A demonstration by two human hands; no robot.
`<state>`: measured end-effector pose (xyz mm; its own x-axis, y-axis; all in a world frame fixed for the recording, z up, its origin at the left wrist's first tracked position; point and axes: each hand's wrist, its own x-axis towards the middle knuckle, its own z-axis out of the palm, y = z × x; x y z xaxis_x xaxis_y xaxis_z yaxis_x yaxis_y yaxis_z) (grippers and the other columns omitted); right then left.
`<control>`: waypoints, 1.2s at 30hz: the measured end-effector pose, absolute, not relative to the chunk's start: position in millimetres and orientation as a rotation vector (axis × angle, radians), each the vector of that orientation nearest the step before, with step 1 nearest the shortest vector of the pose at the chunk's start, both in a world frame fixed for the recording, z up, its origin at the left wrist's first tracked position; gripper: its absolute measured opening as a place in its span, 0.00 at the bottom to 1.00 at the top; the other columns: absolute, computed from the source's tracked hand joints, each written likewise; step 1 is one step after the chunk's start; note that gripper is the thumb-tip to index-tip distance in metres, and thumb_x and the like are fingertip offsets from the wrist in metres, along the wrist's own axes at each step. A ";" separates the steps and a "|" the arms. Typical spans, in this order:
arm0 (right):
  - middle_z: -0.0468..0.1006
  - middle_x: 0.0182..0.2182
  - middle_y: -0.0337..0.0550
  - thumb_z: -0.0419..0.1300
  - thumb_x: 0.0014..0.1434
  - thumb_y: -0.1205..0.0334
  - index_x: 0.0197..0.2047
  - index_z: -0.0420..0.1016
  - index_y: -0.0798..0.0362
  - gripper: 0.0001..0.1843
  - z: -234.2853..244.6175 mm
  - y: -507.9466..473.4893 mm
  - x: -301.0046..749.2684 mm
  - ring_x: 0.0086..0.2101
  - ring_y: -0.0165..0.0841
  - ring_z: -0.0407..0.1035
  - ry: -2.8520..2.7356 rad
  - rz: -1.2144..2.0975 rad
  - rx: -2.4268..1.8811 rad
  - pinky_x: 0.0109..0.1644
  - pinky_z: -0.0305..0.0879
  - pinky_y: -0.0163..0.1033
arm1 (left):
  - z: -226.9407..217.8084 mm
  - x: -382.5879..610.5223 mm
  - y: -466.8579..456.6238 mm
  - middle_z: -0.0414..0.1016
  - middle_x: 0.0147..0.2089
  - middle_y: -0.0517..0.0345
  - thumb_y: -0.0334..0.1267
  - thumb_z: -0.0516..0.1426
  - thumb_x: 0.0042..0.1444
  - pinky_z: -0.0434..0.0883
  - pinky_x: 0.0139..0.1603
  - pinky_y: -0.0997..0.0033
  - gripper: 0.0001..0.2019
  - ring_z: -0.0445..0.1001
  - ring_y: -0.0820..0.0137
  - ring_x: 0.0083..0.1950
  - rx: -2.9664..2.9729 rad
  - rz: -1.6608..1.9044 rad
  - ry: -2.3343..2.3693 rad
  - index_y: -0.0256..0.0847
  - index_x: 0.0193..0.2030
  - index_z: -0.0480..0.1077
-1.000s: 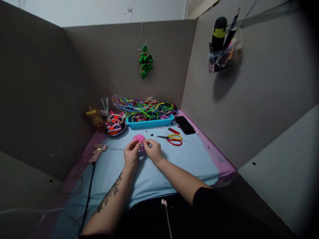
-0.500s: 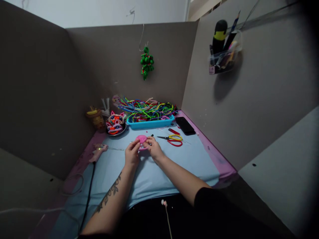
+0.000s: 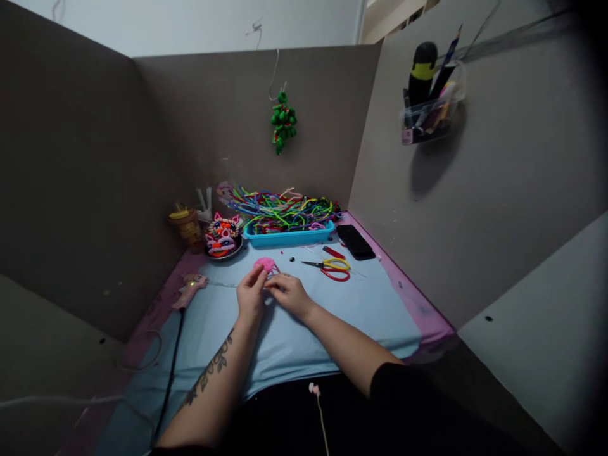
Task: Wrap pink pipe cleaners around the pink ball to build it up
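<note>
Over the middle of the table, a flat round pink pipe-cleaner piece is pinched between the thumb and fingers of my left hand. A loose pink strand curves off its right side. My right hand is closed just right of my left, its fingertips together near the lower edge of the piece; they seem to pinch the strand, though the contact is partly hidden. Yellow-and-red-handled scissors lie right of my hands. A pink glue gun rests at the left, its light on.
A blue tray heaped with colourful pipe cleaners stands at the back. Beside it are a dish with fuzzy animal faces and a brown cup. A black phone lies right. Grey partitions enclose the table.
My right hand has moved left and slightly down, off the pink piece's right edge. The piece has shifted slightly left in my left hand, and its strand now shows.
</note>
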<state>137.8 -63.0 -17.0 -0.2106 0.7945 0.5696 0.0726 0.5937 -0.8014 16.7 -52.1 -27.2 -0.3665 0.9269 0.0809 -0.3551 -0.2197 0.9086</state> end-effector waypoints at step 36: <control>0.75 0.49 0.52 0.64 0.46 0.44 0.28 0.77 0.53 0.19 -48.0 -22.5 136.7 0.56 0.47 0.63 -1.007 1.152 -0.915 0.59 0.56 0.53 | -23.1 26.8 -60.9 0.79 0.34 0.53 0.42 0.65 0.45 0.69 0.50 0.64 0.34 0.78 0.63 0.43 1.114 1.584 1.010 0.37 0.59 0.63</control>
<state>136.7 -22.5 -48.0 0.1085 0.9827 0.1503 -0.2808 0.1753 -0.9436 26.8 -60.9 -23.1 -0.1655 0.9647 0.2046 -0.2212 -0.2385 0.9456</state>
